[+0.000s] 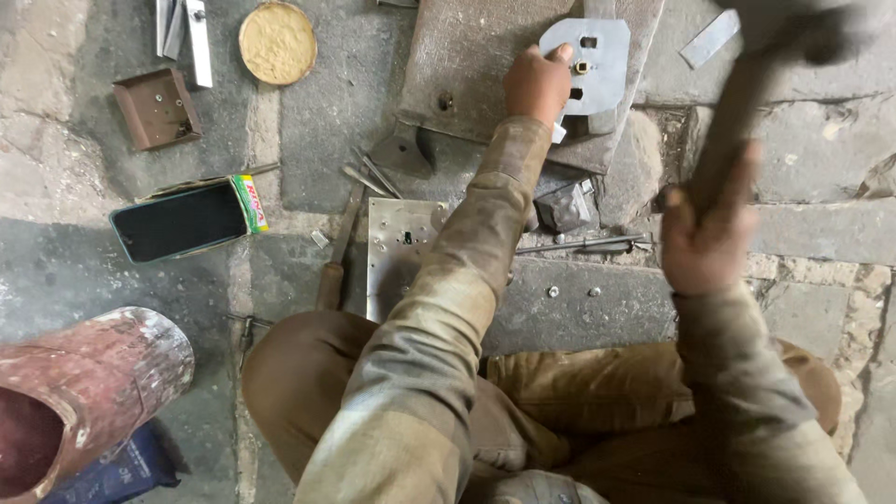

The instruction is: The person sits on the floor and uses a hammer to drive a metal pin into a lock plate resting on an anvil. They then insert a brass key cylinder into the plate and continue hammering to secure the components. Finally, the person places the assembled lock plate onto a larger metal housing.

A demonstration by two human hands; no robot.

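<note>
I see a grey metal plate (588,65) with punched holes lying on a thick steel slab (467,65) set on the stone floor (812,159), toward the slab's right edge. My left hand (537,84) rests on the plate's left side, fingers curled down against it, pinning it to the slab. My right hand (705,233) is raised to the right, well apart from the plate, fist clamped around the wooden handle of a hammer (747,93); the hammer's head is blurred near the top right corner. Below the slab, beside my left sleeve, a second drilled metal sheet (397,247) lies flat on the floor. Further left lie a phone (177,222), a small brown metal box (157,107) and a round tin of yellow powder (277,42). A rusty red pipe (89,392) lies at the bottom left corner.
</note>
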